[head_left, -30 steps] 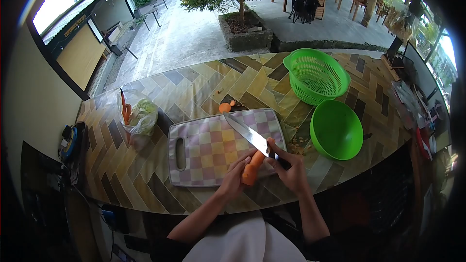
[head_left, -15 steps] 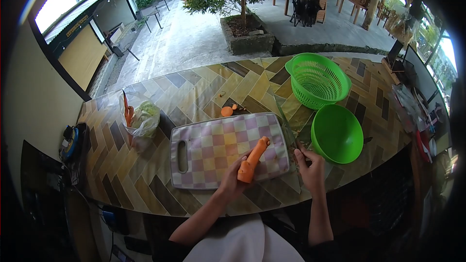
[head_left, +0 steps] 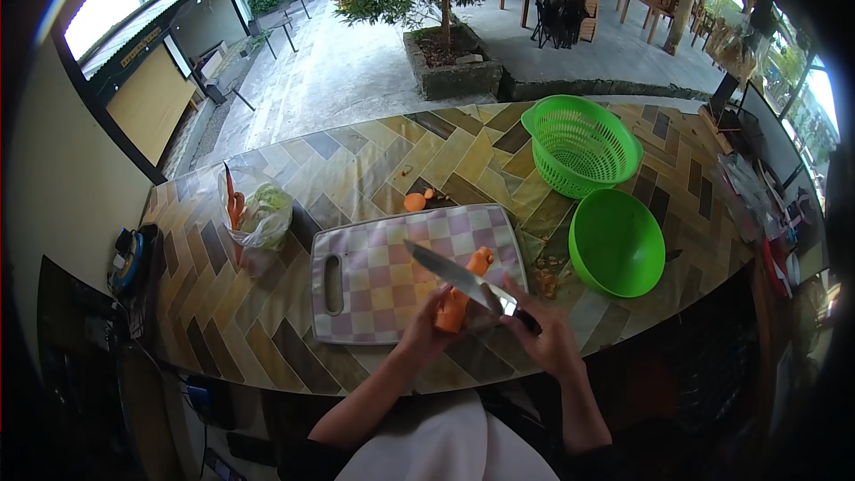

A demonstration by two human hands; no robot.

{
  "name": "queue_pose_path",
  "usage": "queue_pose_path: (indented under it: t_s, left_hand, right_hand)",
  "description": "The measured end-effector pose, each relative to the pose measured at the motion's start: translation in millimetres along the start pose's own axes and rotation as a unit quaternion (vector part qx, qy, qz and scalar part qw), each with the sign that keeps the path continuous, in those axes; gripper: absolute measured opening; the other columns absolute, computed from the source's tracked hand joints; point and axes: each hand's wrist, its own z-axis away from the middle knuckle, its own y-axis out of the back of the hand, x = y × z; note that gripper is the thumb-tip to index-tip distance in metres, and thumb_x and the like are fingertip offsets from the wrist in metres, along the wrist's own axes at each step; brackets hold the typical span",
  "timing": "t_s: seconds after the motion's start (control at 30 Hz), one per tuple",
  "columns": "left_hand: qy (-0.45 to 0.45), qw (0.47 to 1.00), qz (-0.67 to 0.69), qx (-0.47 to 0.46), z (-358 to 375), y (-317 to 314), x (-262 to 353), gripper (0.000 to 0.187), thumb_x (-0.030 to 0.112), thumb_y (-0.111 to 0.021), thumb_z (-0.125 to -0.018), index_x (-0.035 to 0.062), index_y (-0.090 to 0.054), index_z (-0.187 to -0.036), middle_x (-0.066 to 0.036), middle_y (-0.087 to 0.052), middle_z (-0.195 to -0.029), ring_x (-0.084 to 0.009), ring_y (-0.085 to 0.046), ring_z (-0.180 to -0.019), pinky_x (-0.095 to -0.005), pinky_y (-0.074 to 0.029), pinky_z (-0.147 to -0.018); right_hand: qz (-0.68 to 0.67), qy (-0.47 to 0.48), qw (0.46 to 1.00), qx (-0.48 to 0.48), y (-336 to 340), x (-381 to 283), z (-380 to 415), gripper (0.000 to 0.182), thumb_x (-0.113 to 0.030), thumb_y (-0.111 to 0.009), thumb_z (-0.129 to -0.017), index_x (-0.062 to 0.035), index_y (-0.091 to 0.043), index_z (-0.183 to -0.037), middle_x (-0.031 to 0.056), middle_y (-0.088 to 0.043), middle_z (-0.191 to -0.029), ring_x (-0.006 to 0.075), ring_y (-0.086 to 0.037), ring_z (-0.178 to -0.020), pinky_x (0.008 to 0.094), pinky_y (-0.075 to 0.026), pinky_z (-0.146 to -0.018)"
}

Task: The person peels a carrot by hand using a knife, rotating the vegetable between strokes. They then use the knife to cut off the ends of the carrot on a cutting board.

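Note:
My left hand is wrapped round a peeled carrot held over the near part of a checkered cutting board. In my right hand is a kitchen knife, gripped by its dark handle. Its blade points to the upper left and crosses over the carrot in this view, hiding the carrot's middle. A cut carrot end and smaller pieces lie on the table just beyond the board. Peel scraps are scattered right of the board.
A green colander stands at the back right, with a green bowl in front of it. To the left sits a clear plastic bag with leafy greens and carrots. The table has a curved near edge.
My right hand has swung the knife from the board's right side leftward and over the carrot. The left hand still holds the carrot in nearly the same place.

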Motion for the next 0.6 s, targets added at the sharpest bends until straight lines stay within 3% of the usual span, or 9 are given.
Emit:
queue_pose_path:
  t_s: [0.03, 0.07, 0.17, 0.27, 0.6]
  left_hand:
    - [-0.007, 1.000, 0.002, -0.017, -0.8, 2.0, -1.5, 0.050, 0.045, -0.047, -0.098, 0.0195, -0.044, -0.141, -0.002, -0.055, -0.117, -0.0143, -0.058, -0.091, -0.0309, -0.050, -0.081]
    - [-0.015, 0.999, 0.005, -0.034, -1.2, 4.6, -2.5, 0.051, 0.046, -0.047, -0.098, 0.0187, -0.044, -0.141, -0.002, -0.055, -0.116, -0.0146, -0.058, -0.092, -0.0314, -0.050, -0.081]
    - [-0.013, 0.998, -0.017, -0.059, 0.7, 7.1, -1.8, 0.053, 0.047, -0.047, -0.097, 0.0164, -0.043, -0.140, -0.003, -0.056, -0.115, -0.0149, -0.058, -0.093, -0.0324, -0.050, -0.081]
    - [-0.013, 0.998, -0.041, -0.049, 5.7, 1.4, 0.9, 0.054, 0.049, -0.045, -0.097, 0.0150, -0.044, -0.139, -0.003, -0.057, -0.113, -0.0143, -0.058, -0.090, -0.0306, -0.049, -0.076]
    - [-0.015, 0.997, -0.045, -0.057, 2.6, 0.2, 0.2, 0.048, 0.053, -0.040, -0.098, 0.0129, -0.052, -0.122, -0.002, -0.059, -0.096, -0.0134, -0.060, -0.078, -0.0236, -0.044, -0.054]
  right_hand:
    - [0.011, 0.039, 0.999, -0.010, -5.3, -4.0, 2.2, 0.061, -0.024, -0.068, -0.090, -0.0151, -0.044, -0.145, 0.0198, -0.068, -0.103, 0.0329, -0.069, -0.083, 0.0381, -0.053, -0.074]
    - [0.031, 0.073, 0.997, 0.002, -17.1, 5.7, 3.6, 0.065, -0.026, -0.069, -0.089, -0.0153, -0.041, -0.147, 0.0187, -0.068, -0.086, 0.0343, -0.067, -0.073, 0.0393, -0.051, -0.066]
    - [0.066, 0.017, 0.998, 0.013, -27.5, -1.8, 1.2, 0.062, -0.024, -0.073, -0.085, -0.0126, -0.049, -0.142, 0.0214, -0.069, -0.096, 0.0339, -0.069, -0.076, 0.0364, -0.052, -0.067]
    - [0.066, 0.063, 0.995, 0.031, -32.3, 5.4, -2.0, 0.065, -0.031, -0.069, -0.088, -0.0149, -0.043, -0.146, 0.0165, -0.066, -0.074, 0.0318, -0.066, -0.063, 0.0386, -0.050, -0.059]
    - [0.061, 0.050, 0.997, 0.019, -29.1, 4.3, -6.0, 0.060, -0.029, -0.069, -0.088, -0.0154, -0.048, -0.143, 0.0152, -0.066, -0.074, 0.0310, -0.065, -0.061, 0.0383, -0.049, -0.057]
